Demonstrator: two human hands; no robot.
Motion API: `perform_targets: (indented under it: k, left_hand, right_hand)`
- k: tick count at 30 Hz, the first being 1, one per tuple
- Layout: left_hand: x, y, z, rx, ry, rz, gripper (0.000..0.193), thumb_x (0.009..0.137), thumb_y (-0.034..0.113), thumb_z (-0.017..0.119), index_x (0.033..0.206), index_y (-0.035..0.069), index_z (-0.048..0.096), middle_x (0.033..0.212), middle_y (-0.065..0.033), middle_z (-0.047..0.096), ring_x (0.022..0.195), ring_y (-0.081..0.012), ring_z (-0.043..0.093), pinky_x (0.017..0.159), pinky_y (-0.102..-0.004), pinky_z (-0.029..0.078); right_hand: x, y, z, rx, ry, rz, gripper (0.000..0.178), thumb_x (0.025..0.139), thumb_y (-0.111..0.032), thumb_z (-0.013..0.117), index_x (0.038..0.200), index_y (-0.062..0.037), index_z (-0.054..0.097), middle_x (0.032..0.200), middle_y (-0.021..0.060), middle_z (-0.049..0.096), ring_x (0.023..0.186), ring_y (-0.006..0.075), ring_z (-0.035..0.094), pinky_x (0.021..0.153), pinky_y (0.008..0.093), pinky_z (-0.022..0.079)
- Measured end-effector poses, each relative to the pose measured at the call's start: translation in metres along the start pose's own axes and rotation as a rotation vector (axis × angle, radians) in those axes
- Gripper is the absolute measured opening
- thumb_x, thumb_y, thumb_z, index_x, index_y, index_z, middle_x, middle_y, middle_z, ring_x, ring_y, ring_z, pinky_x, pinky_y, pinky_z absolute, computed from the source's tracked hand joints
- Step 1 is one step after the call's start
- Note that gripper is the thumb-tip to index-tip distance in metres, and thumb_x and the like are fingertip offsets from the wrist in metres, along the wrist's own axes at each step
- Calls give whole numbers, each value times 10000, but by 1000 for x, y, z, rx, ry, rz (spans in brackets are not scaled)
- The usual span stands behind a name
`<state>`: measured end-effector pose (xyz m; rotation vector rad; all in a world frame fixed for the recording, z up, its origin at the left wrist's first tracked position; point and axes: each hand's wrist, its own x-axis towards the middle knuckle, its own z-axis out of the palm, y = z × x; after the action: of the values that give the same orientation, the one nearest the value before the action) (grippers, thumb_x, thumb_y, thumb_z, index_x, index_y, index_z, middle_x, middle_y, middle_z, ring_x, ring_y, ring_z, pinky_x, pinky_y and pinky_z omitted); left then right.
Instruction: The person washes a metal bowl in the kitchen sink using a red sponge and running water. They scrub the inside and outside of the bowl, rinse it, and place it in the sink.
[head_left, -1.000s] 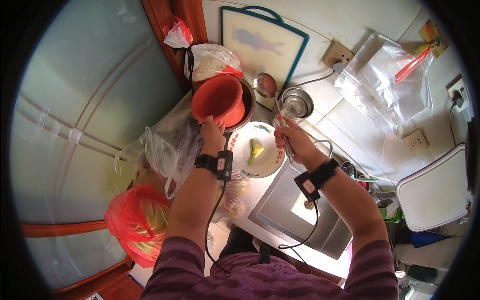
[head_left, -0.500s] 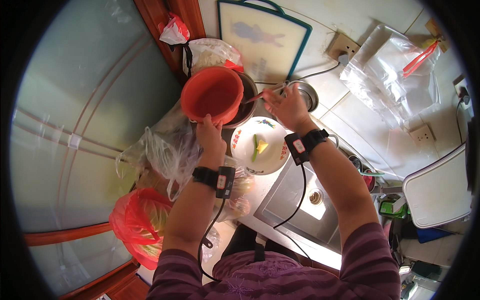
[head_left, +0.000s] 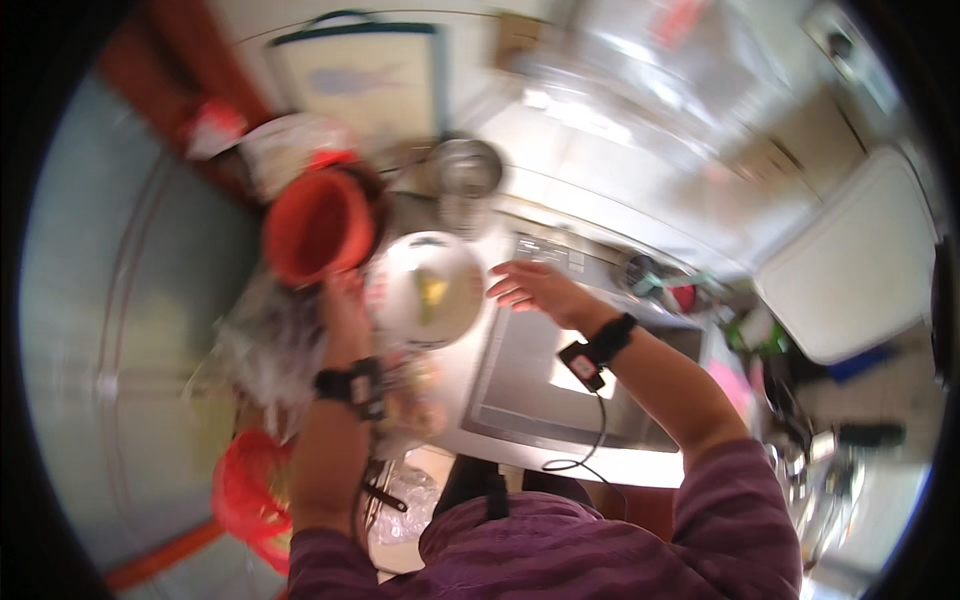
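Observation:
My left hand [head_left: 345, 302] is closed on the near rim of an orange-red plastic tub [head_left: 316, 228], tilted so its inside shows. Behind the tub, a dark pot [head_left: 376, 197] is partly hidden. A white plate with coloured decoration [head_left: 460, 275] lies to the right of my left hand. On it are a yellow piece [head_left: 433, 292] and a blurred green strip. My right hand [head_left: 540, 291] hovers between the plate and the sink, fingers stretched out, with nothing visible in it.
A steel sink [head_left: 530, 385] is set in the counter at right. A round metal container [head_left: 467, 168] stands behind the plate, near a cutting board [head_left: 360, 80]. Clear plastic bags [head_left: 265, 335] and a red bag [head_left: 250, 495] are at left. Glass-panelled doors [head_left: 90, 330] border the left.
The head view has swung right, shifting the scene left and blurring it. My right hand has moved from beside the pot toward the sink. My left hand keeps hold of the tub.

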<state>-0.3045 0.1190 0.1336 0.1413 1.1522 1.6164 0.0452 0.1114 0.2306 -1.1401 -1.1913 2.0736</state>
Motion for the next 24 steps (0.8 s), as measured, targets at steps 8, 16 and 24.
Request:
perform_targets:
  k: [8, 16, 24]
  left_hand:
    - [-88, -68, 53, 248, 2, -212, 267, 848, 219, 609, 1059, 75, 529, 965, -13, 547, 782, -134, 543, 759, -260, 463]
    - [-195, -189, 107, 428, -198, -555, 148, 847, 212, 630, 921, 106, 557, 869, 9, 572, 755, -128, 530, 691, -264, 441]
    - [-277, -254, 128, 563, -174, -573, 106, 848, 185, 631, 894, 107, 575, 827, 9, 596, 731, -132, 562, 667, -268, 476]
  right_hand:
    - [-193, 146, -197, 500, 574, 246, 250, 907, -267, 525, 1033, -53, 556, 912, 89, 633, 778, 190, 631, 618, 299, 517]
    - [-442, 281, -346, 859, 1472, -75, 363, 923, -266, 497, 1217, -59, 444, 934, 201, 624, 811, 289, 633, 671, 313, 519]
    - [-505, 296, -419, 1074, 1410, -381, 359, 935, -222, 448, 1189, 30, 421, 978, 244, 605, 801, 348, 660, 635, 314, 579]
